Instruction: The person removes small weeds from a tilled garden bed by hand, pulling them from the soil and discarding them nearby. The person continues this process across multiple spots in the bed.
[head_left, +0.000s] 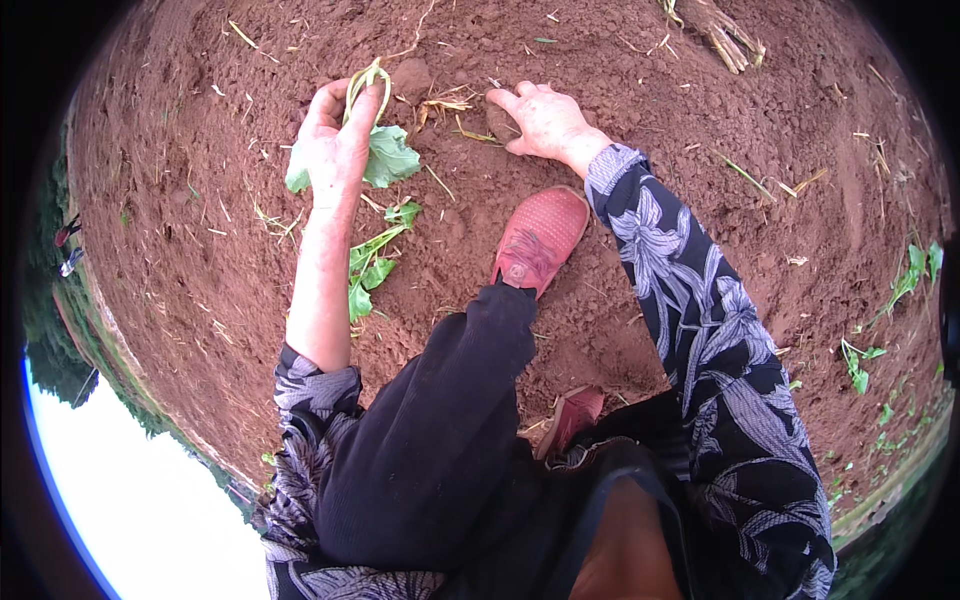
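Observation:
My left hand (334, 142) pinches the pale bent stems of a leafy seedling (391, 157) between thumb and fingers. The seedling's broad green leaves hang below the hand, and its thin root (409, 49) trails away over the reddish soil (465, 225). My right hand (544, 120) rests low on the soil to the right, fingers and thumb spread around a patch of loose earth. Its fingertips are partly hidden by dirt. Another leafy seedling (373, 262) lies flat beside my left forearm.
My pink shoe (541, 232) stands on the soil just below my right hand. A dry, split plant stump (731, 37) lies at upper right, with bits of straw (448, 103) between the hands. More green seedlings (855, 367) lie at far right. Small figures (69, 251) appear at far left.

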